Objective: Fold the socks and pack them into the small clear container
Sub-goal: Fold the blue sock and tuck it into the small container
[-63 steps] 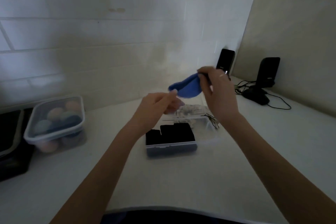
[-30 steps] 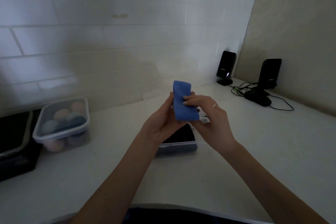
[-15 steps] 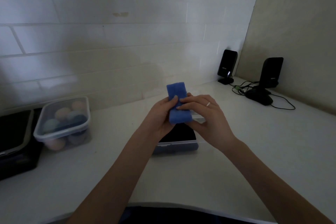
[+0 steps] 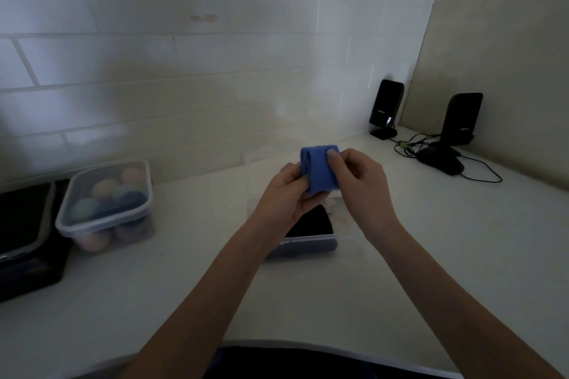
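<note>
A folded blue sock (image 4: 320, 171) is held upright in the air above the counter. My left hand (image 4: 284, 191) grips its left side from below. My right hand (image 4: 358, 177) pinches its upper right edge between thumb and fingers. Directly under both hands sits the small clear container (image 4: 311, 244), with dark folded socks (image 4: 312, 223) lying inside; my hands and wrists hide most of it.
A lidded clear tub (image 4: 106, 208) of coloured sock balls stands at the left, beside a black box (image 4: 23, 234). Two black speakers (image 4: 386, 108) (image 4: 460, 120), a mouse (image 4: 440, 160) and cables occupy the back right corner. A tiled wall runs behind the white counter.
The sock went from stretched out between my hands to a compact fold. Since half a second ago my right hand has shifted to pinch its upper right edge, and the fold looks shorter.
</note>
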Available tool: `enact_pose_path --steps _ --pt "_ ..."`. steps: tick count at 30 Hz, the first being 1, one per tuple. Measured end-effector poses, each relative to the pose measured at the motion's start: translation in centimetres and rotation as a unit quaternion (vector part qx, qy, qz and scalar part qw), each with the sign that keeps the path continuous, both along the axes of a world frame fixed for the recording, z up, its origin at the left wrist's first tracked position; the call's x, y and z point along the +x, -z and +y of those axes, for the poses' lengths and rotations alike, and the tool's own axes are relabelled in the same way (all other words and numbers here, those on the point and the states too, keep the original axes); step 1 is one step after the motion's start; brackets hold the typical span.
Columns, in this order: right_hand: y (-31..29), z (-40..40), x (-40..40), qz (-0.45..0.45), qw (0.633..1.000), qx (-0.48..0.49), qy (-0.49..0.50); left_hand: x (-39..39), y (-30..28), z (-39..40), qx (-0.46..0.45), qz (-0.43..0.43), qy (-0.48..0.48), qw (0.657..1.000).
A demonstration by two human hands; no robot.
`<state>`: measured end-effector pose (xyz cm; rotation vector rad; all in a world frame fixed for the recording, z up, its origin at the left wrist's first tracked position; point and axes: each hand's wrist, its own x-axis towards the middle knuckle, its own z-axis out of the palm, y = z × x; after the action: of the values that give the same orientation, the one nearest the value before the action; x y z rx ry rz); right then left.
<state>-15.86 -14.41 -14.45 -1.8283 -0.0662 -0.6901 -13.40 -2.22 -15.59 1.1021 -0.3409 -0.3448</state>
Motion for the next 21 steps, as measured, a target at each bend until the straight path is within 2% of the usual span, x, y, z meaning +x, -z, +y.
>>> enact_pose_path --steps 4,8,11,14,18,19,21 --pt "-0.1 0.0 0.2 0.002 1.000 -0.016 0.023 -0.1 -0.1 0.1 0.007 -0.012 0.007 1.000" --pt "0.1 -0.2 0.3 -0.005 0.996 -0.064 0.054 0.1 -0.2 0.1 0.000 0.024 0.018 1.000" --pt "0.2 -0.1 0.2 0.001 0.997 -0.056 0.052 0.2 -0.4 -0.1 0.007 0.028 0.028 0.999" --pt "0.3 0.0 0.0 0.016 1.000 0.009 0.011 0.0 -0.3 -0.3 0.098 -0.047 -0.021 0.994" --pt "-0.2 -0.2 -0.3 0.025 0.993 0.104 -0.055 -0.2 -0.3 -0.1 0.125 -0.046 -0.012 0.991" --pt "-0.4 -0.4 -0.4 0.024 0.992 0.105 -0.059 -0.2 -0.3 0.0 0.163 -0.079 -0.020 0.983" --pt "-0.7 -1.4 -0.4 0.029 0.995 0.088 -0.040 0.1 -0.5 0.7 0.254 -0.194 -0.089 0.943"
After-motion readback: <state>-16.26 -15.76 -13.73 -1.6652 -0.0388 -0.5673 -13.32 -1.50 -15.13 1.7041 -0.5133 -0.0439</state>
